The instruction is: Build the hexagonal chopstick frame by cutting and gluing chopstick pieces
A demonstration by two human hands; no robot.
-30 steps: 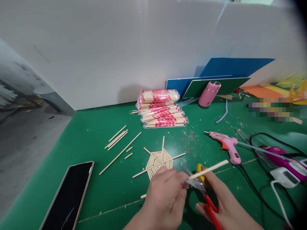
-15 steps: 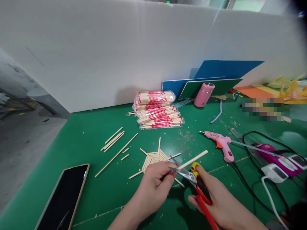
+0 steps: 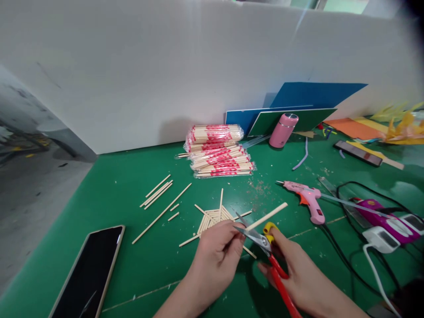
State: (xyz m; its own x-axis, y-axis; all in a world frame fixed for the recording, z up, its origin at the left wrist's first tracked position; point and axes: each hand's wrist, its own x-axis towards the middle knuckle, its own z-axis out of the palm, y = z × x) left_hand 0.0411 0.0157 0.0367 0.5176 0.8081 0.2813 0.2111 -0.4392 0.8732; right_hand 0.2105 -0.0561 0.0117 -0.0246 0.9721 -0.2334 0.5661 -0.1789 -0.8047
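Note:
My left hand [image 3: 220, 251] pinches one end of a pale wooden chopstick [image 3: 268, 216], whose other end sticks out to the upper right. In my right hand [image 3: 294, 269] are scissors [image 3: 276, 276] with red and yellow handles, their blades parted around the chopstick close to my left fingertips. Beneath and behind my left hand lies a star-shaped frame of chopsticks [image 3: 207, 221], partly hidden by it. Left of the frame are a long chopstick [image 3: 162, 213], several shorter sticks [image 3: 159, 194] and two small cut pieces [image 3: 173, 216].
Plastic-wrapped chopstick bundles [image 3: 220, 154] sit at the back beside a pink bottle [image 3: 284, 130] and leaning boards [image 3: 318, 95]. A pink glue gun [image 3: 308, 198] with its cord lies right, near a purple power strip [image 3: 384, 216]. A phone [image 3: 88, 269] lies front left, another phone [image 3: 357, 152] back right.
The scissors' handles and my right fingers have shifted slightly, with the blades still around the chopstick. My left hand keeps its pinch. The whole view has moved a little.

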